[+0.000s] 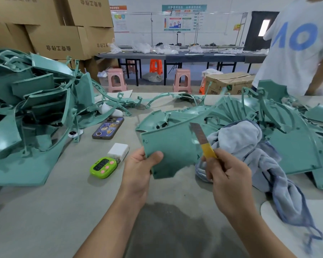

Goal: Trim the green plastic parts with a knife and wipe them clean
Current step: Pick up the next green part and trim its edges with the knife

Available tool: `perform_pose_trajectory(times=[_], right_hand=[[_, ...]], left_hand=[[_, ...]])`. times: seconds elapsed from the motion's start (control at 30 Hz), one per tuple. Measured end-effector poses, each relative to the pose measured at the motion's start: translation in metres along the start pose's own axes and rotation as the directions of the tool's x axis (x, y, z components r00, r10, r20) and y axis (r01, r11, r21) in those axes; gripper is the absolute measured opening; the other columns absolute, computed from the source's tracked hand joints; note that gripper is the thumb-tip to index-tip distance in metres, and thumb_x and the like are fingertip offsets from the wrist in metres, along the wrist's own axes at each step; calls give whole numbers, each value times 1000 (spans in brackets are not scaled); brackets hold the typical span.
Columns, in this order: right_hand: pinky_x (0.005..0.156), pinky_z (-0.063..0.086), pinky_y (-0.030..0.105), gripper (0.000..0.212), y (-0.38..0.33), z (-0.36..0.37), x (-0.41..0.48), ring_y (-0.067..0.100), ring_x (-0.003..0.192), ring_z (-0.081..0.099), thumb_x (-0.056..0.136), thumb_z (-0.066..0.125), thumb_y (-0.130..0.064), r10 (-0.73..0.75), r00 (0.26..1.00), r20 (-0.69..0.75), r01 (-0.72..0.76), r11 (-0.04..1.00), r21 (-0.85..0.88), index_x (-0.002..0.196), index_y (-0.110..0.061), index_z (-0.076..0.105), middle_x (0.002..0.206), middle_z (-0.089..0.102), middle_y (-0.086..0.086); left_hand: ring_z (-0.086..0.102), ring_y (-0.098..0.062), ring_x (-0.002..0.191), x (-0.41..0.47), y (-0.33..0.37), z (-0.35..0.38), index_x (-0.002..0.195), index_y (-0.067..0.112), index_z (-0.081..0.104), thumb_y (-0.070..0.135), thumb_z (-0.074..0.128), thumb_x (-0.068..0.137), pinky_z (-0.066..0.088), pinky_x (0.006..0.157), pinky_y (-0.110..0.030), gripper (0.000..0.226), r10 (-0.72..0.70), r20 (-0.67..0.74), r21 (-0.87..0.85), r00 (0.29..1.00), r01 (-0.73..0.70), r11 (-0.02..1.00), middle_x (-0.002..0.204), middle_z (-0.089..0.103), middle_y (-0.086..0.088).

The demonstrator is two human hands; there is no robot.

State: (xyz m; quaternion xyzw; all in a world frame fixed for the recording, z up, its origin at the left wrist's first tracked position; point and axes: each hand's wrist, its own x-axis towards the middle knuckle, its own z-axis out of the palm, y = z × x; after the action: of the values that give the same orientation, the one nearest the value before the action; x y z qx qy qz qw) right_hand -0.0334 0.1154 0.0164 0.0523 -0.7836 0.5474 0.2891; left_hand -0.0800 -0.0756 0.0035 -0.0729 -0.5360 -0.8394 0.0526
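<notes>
While a tangled heap of green parts (35, 101) sits far to the left of the left hand (138, 170), I cannot tell whether those pieces are finished or waiting. Just left of that hand lie a green timer (103, 167), a white block (118, 151) and a phone (108, 127) on the table (63, 202). I have the left hand gripping a flat green panel (172, 146) by its lower corner, thumb on its face, raised between the two hands. The right hand (226, 174) is wrapped round the yellow handle of the knife (203, 140), blade out and pointing up across the panel's right edge; contact I cannot confirm. Just beyond that hand a blue-grey cloth (250, 146) lies loose, with a second spread of green parts (291, 146) further right. I judge this panel to be at trimming, its wipe not yet done, and many pieces left.
</notes>
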Motion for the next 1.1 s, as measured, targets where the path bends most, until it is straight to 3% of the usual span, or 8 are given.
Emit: perform_pose_trajectory(times=[0.3, 0.43, 0.53, 0.63, 0.73, 0.83, 0.97, 1.1], right_hand=[[49, 30, 20, 21, -6, 23, -15, 8, 50, 42, 93, 51, -40, -12, 974, 228, 32, 996, -83, 83, -25, 62, 57, 52, -7], [52, 35, 36, 35, 6, 16, 6, 15, 53, 46, 97, 53, -37, 125, 991, 53, -111, 969, -219, 71, -14, 59, 55, 54, 0], [50, 34, 24, 39, 15, -4, 24, 14, 52, 47, 98, 56, -18, 201, 971, -131, -226, 949, -221, 60, -11, 54, 50, 52, -1], [50, 31, 22, 29, 13, -9, 16, 5, 50, 38, 94, 59, -15, 83, 996, 43, -79, 992, -99, 65, -15, 57, 53, 49, -4], [49, 29, 19, 20, 9, -1, 6, 3, 52, 35, 90, 58, -24, 18, 958, 285, -12, 1000, -23, 72, -15, 58, 55, 43, -7], [49, 34, 20, 30, 22, -7, 21, 6, 50, 43, 96, 60, -21, 115, 987, 111, -92, 976, -197, 67, -15, 58, 54, 52, -5], [60, 37, 39, 32, 42, -35, 41, 26, 69, 54, 98, 54, -19, 234, 956, -175, -287, 860, -422, 66, -13, 56, 61, 59, 0], [59, 40, 34, 29, 32, -35, 29, 17, 59, 47, 92, 54, -35, 75, 997, -12, -75, 976, -205, 71, -17, 62, 59, 57, -1]], left_hand=[[64, -1, 76, -3, -6, 0, 93, 31, 80, -2, 69, 90, 53, 72, -20, 35, 263, -16, 444, 965, -229, 866, 87, 78, 9], [66, 5, 83, -2, -7, -4, 109, 19, 78, -5, 69, 89, 53, 77, -18, 32, 233, -23, 501, 972, -190, 845, 96, 78, 12], [65, 11, 83, -2, -5, -5, 107, 21, 78, -4, 72, 87, 49, 77, -11, 33, 252, 1, 553, 968, -210, 806, 96, 76, 22], [63, 16, 81, -2, -3, -5, 99, 38, 74, -2, 74, 86, 47, 75, -6, 42, 288, 30, 593, 957, -249, 766, 90, 72, 33], [58, 15, 66, 1, 2, -10, 91, 36, 75, -7, 73, 85, 43, 65, -5, 43, 253, 44, 581, 966, -231, 780, 74, 69, 32], [58, 7, 65, 4, 13, -24, 80, 40, 80, -13, 71, 82, 47, 63, -12, 53, 164, 83, 559, 983, -182, 809, 74, 72, 21], [63, -4, 68, 8, 23, -41, 74, 31, 83, -27, 60, 70, 50, 66, -14, 62, 62, 64, 490, 996, -86, 868, 74, 74, 7], [64, -8, 65, 11, 22, -45, 69, 26, 83, -24, 56, 58, 51, 64, -17, 58, 90, -35, 492, 995, -61, 869, 69, 73, 2]])
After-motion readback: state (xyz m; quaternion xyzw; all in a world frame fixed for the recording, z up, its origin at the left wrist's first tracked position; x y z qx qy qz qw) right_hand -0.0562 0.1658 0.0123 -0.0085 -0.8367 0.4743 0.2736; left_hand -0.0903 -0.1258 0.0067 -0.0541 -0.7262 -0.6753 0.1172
